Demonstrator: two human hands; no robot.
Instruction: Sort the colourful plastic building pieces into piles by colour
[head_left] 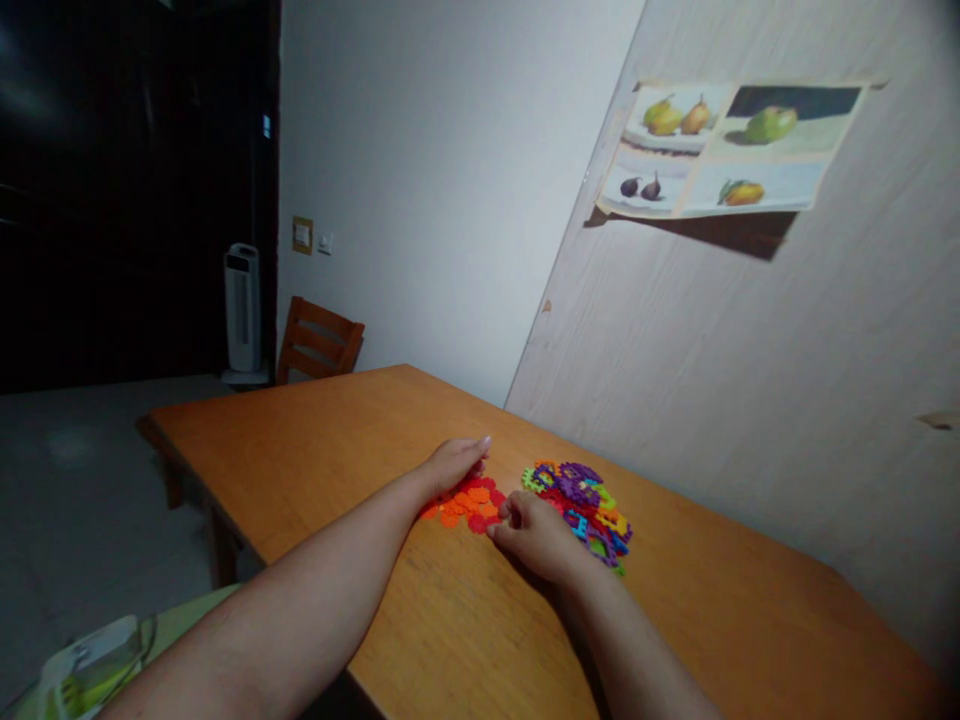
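The gear pile (581,487) lies on the table (315,430), a loose heap in purple, red, orange, yellow, green and blue. Just left of the gear pile, the red and orange pieces (459,505) form a low, overlapping spread, with orange mostly toward the left and red mostly toward the right. The person's 2 bare hands are at this spread. The left hand (459,460), left of the gear pile, curves along the far side of the pieces, loosely cupped, its fingers extended; its palm side is hidden. The right hand (536,535), in front of the gear pile and partly covering it, has bent fingers and a thumb reaching to the red edge of the spread; whether it pinches a piece cannot be told.

Above and right of the gear pile, a poster (739,150) with 4 fruit pictures hangs on a pale panel (712,370). Well left of the gear pile, past the table's far edge, are a wooden chair (322,318) and, farther left, a white heater (241,310).
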